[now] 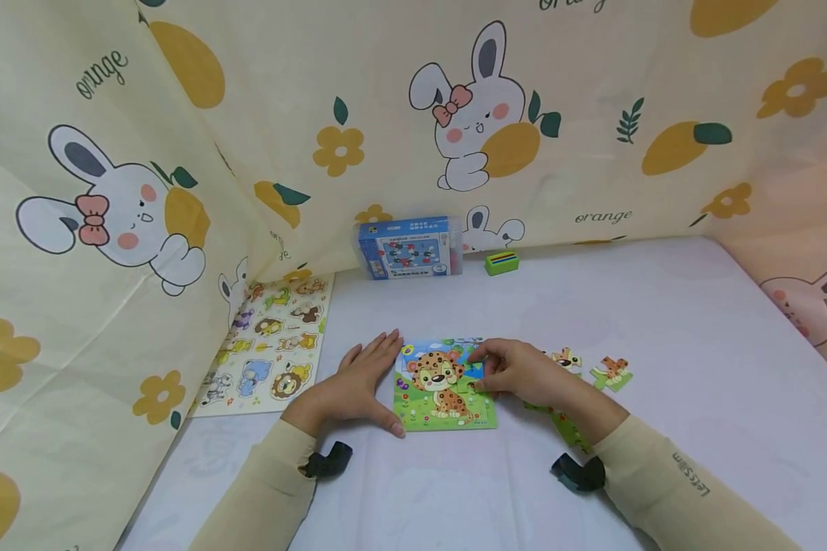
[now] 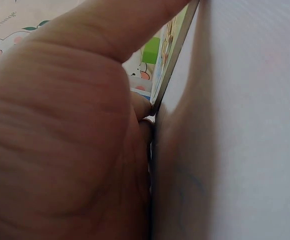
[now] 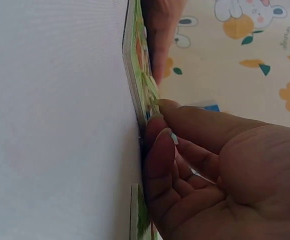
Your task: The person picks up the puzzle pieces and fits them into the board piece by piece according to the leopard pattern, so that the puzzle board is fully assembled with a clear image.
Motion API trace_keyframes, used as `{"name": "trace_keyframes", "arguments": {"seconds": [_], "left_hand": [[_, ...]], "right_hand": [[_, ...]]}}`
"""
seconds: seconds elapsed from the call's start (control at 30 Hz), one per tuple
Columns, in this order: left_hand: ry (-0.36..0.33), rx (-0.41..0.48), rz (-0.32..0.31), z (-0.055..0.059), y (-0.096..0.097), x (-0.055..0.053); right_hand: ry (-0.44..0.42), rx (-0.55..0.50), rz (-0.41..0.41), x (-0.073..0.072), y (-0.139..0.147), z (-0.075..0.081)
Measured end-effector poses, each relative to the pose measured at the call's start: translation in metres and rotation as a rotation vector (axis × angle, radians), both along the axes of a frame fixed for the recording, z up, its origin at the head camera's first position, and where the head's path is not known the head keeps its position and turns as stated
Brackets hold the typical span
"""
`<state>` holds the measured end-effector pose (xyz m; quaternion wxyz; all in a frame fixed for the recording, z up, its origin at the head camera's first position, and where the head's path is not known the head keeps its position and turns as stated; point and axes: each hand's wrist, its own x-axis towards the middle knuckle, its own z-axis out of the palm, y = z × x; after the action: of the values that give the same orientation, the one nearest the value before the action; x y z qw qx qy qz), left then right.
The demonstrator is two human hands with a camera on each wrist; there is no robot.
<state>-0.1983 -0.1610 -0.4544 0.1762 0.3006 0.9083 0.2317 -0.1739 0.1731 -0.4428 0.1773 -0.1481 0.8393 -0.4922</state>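
Note:
A leopard jigsaw puzzle [image 1: 413, 417] lies flat on the white tabletop, mostly filled in. My left hand [image 1: 358, 386] rests at its left side, fingers extended and thumb spread toward the near left corner. In the left wrist view the palm [image 2: 60, 125] stands close to the board's edge [image 2: 177, 55]. At the right side of the puzzle, my right hand [image 1: 517, 371] pinches a green puzzle piece [image 3: 152, 92] between thumb and fingers, against the board. Fingers hide part of that piece. Loose puzzle pieces [image 1: 613, 373] lie right of the puzzle, some partly behind the right forearm.
An animal picture board [image 1: 269, 344] lies to the left, beside the patterned cloth [image 1: 262, 115]. Toward the back stand a blue box [image 1: 413, 249] and a small green block with coloured stripes [image 1: 501, 263]. Each wrist wears a black band mount [image 1: 579, 473].

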Motion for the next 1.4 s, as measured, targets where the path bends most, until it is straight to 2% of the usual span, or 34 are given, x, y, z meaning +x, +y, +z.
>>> {"name": "trace_keyframes", "arguments": {"seconds": [0.43, 0.67, 0.83, 1.0, 1.07, 1.2, 1.3, 1.4], "left_hand": [[0.002, 0.019, -0.006, -0.001, 0.0, 0.0], [0.004, 0.014, -0.004, 0.001, 0.0, 0.0], [0.012, 0.016, -0.013, -0.002, -0.002, -0.001], [0.011, 0.022, -0.02, -0.004, -0.003, -0.002], [0.005, 0.025, -0.018, -0.004, -0.003, -0.001], [-0.006, 0.026, -0.015, -0.002, -0.002, 0.0], [-0.007, 0.021, -0.014, -0.001, -0.002, 0.0], [-0.003, 0.014, -0.011, 0.001, -0.002, 0.0]], "right_hand": [[0.015, 0.038, -0.011, 0.0, 0.0, -0.001], [0.025, 0.04, 0.033, 0.001, 0.0, 0.002], [0.043, 0.048, 0.049, 0.001, 0.0, 0.001], [0.126, 0.119, 0.073, 0.002, -0.002, 0.004], [0.216, 0.191, 0.107, 0.004, -0.004, 0.007], [0.38, 0.318, 0.23, 0.011, -0.007, 0.013], [0.408, 0.359, 0.326, 0.02, -0.007, 0.014], [0.4, 0.383, 0.375, 0.028, -0.005, 0.016]]}}
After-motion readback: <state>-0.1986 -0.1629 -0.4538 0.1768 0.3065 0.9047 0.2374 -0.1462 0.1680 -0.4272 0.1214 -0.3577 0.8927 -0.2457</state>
